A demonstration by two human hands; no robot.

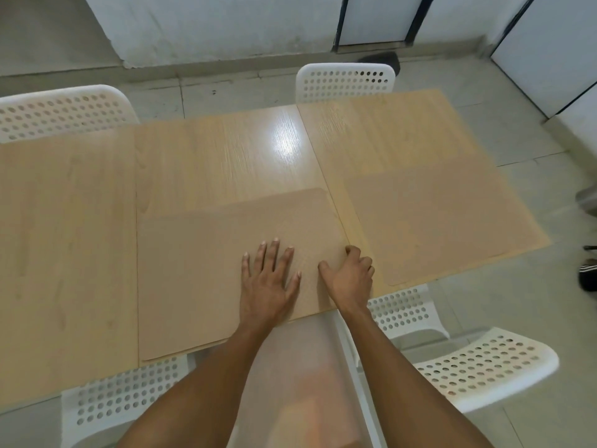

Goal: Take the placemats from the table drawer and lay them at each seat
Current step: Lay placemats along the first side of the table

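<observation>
The worktop carries a placemat at 6 o'clock and another placemat at 3 o'clock. Chairs ring the edges; the centre toward 12 o'clock is free. The left hand lies flat and open on the near mat. The right hand curls over its right edge. Align that edge with the worktop rim.

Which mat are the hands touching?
The near middle placemat. The left hand lies flat on it and the right hand curls at its right edge. The right-side placemat lies untouched.
</observation>
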